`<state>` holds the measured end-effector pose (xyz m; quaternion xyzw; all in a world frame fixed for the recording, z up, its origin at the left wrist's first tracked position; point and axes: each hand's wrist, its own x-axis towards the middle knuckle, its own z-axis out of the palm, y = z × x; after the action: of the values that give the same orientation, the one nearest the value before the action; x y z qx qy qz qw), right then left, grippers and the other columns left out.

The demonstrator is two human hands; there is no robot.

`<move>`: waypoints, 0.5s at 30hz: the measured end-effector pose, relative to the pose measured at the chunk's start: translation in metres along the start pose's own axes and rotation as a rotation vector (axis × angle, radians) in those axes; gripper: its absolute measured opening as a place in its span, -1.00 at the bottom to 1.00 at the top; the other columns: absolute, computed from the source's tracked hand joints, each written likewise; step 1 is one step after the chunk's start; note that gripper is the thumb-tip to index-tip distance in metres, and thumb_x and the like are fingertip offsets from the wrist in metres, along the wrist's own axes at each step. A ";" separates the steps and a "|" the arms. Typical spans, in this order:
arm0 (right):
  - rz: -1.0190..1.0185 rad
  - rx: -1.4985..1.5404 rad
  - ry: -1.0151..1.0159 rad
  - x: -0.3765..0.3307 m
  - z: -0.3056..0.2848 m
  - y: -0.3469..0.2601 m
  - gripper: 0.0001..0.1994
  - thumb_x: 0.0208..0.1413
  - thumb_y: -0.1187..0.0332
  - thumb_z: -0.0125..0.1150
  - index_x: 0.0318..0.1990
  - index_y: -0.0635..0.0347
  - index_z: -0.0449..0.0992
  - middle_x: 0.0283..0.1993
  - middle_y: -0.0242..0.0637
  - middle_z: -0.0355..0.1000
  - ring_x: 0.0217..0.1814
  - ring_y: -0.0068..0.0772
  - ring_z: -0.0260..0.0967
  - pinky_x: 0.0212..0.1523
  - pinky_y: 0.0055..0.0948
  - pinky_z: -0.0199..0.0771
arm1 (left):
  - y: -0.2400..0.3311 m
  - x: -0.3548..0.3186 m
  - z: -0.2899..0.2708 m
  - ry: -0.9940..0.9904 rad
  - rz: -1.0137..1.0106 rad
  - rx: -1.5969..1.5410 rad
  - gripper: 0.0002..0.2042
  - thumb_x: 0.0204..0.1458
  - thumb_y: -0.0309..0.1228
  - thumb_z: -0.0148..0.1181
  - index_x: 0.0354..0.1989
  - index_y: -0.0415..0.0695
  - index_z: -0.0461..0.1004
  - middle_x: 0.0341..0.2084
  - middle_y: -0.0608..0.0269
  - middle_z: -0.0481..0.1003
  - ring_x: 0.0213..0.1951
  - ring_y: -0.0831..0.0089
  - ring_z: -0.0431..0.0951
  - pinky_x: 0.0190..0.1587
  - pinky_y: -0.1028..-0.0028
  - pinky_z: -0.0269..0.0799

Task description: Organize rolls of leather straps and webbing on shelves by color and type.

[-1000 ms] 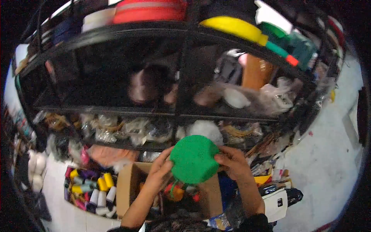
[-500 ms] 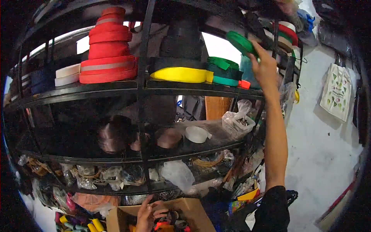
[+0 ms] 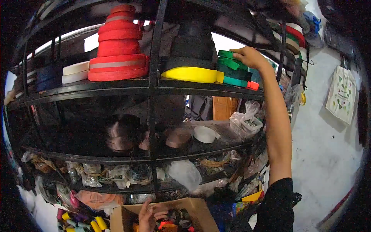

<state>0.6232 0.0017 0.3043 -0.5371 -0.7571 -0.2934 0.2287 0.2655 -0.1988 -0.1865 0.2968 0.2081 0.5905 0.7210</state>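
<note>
My right hand reaches up to the upper shelf, its fingers closed on the edge of a green webbing roll. That roll rests on top of another green roll, with dark green and teal rolls beneath. Left of this stack lies a yellow webbing roll, in front of tall black rolls. Low down, my left hand is at the cardboard box, fingers apart with nothing seen in them. Inside the box are small dark and orange items, too jumbled to name.
Red webbing rolls are stacked beside white rolls at the left. The shelf below carries brown rolls, a white roll and a bagged plastic tub. Thread spools lie lower left. A tote bag hangs on the right wall.
My right hand has brought the green roll down and left onto the green stack. The whole view has shifted slightly. My left hand stays at the box.
</note>
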 end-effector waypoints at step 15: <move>0.150 0.861 0.546 -0.158 0.078 -0.113 -0.75 0.11 0.33 0.05 -0.15 0.32 0.46 -0.29 -0.22 0.48 -0.22 -0.49 0.39 -0.12 -0.49 0.34 | -0.035 -0.030 -0.067 0.466 0.022 0.026 -0.79 0.06 -0.49 -0.11 -0.16 -0.27 0.36 -0.35 0.12 0.43 -0.44 0.39 0.47 -0.26 0.44 0.43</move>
<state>0.5641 -0.0798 0.1207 -0.3508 -0.6815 -0.0673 0.6387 0.2414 -0.2205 -0.2608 0.1641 0.3733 0.6482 0.6431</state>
